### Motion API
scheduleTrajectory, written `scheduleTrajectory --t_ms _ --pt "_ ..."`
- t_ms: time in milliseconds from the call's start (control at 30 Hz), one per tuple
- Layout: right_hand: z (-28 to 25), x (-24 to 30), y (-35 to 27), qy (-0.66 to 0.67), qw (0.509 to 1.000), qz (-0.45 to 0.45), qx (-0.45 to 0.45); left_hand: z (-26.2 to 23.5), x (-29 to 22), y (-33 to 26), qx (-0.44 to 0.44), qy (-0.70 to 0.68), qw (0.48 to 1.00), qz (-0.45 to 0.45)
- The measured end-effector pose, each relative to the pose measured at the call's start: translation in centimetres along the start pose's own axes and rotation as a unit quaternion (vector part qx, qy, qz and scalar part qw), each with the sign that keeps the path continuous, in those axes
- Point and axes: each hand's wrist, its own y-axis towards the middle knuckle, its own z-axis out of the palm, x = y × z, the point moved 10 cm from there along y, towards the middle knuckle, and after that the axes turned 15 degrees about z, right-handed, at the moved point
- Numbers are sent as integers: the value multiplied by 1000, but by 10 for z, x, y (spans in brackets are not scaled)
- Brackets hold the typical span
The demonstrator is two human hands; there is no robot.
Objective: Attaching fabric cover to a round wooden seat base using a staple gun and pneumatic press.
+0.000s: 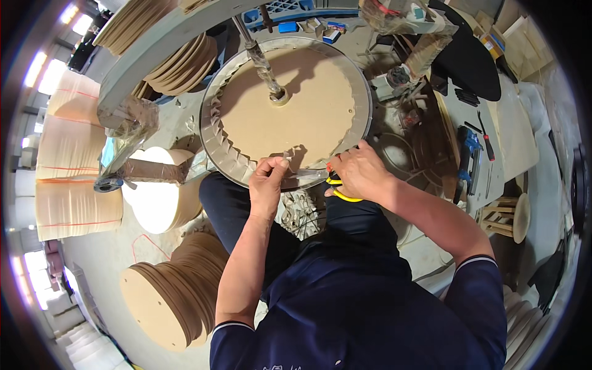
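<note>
In front of my lap lies a round tan board (pixel 296 129) inside a pale cover (pixel 216 120) whose notched edge folds inward all around. My left hand (pixel 266 185) is closed, thumb and forefinger pinching a bit of the pale cover edge at the near rim. My right hand (pixel 365 172) grips yellow-handled scissors (pixel 346 197) just to the right. Their blades are mostly hidden by my fingers and the cover edge. A wrapped metal shaft (pixel 262 65) comes down from above, its foot resting on the board.
Stacks of round boards stand at the left (pixel 157 302) and far left. A wrapped machine arm (pixel 154 55) crosses above. On the right-hand table lie a blue power tool (pixel 468 160) and a red-handled screwdriver (pixel 487 139). Offcuts (pixel 300 213) lie between my knees.
</note>
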Motion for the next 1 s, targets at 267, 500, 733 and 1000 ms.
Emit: scheduleTrajectory --t_ms 267,500,733,1000 --pt "1 -19 -4 1 999 -1 48 15 -2 -5 -51 -132 989 -47" --pt "15 -12 2 -15 996 6 92 27 -23 2 15 -45 999 -11" --pt "6 -8 -1 -15 998 0 56 24 -68 27 7 -70 997 30" --pt "35 11 12 20 989 26 144 23 -147 41 -8 -112 989 98"
